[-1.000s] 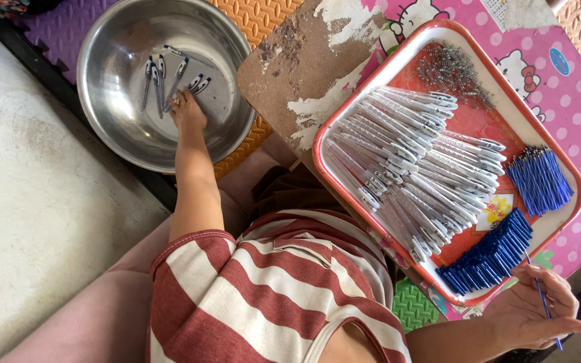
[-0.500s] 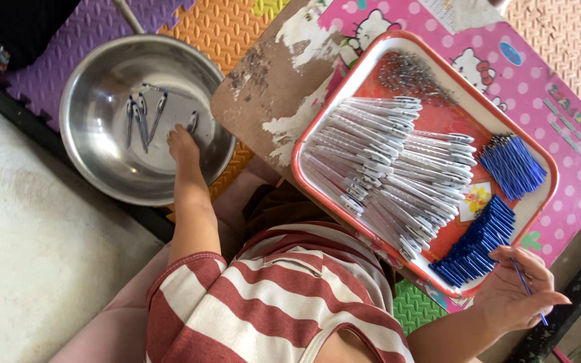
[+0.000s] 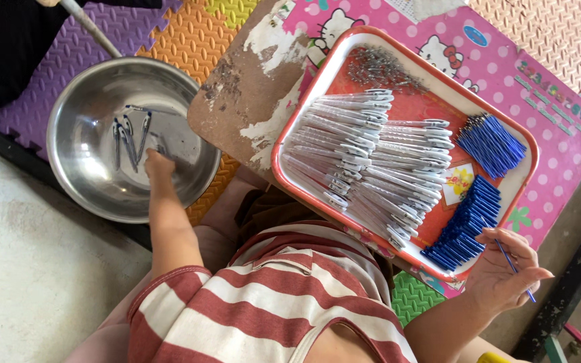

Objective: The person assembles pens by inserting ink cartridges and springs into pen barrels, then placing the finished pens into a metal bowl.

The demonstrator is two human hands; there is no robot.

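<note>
The left hand (image 3: 158,163) has stayed down in the steel bowl (image 3: 75,195) over the last second, fingers curled among the finished pens (image 3: 129,138); whether they pinch one I cannot tell. The right hand (image 3: 506,269), beside the red tray (image 3: 284,144), has kept a blue refill (image 3: 514,265) between its fingers, so another pen looks about to be put together.

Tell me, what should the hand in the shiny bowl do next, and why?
Probably draw the left hand back from the metal bowl toward the tray. Its fingers rest by the few pens lying in the bowl, while the right hand pinches a thin blue refill beside the tray, where many clear pen barrels lie.
</note>
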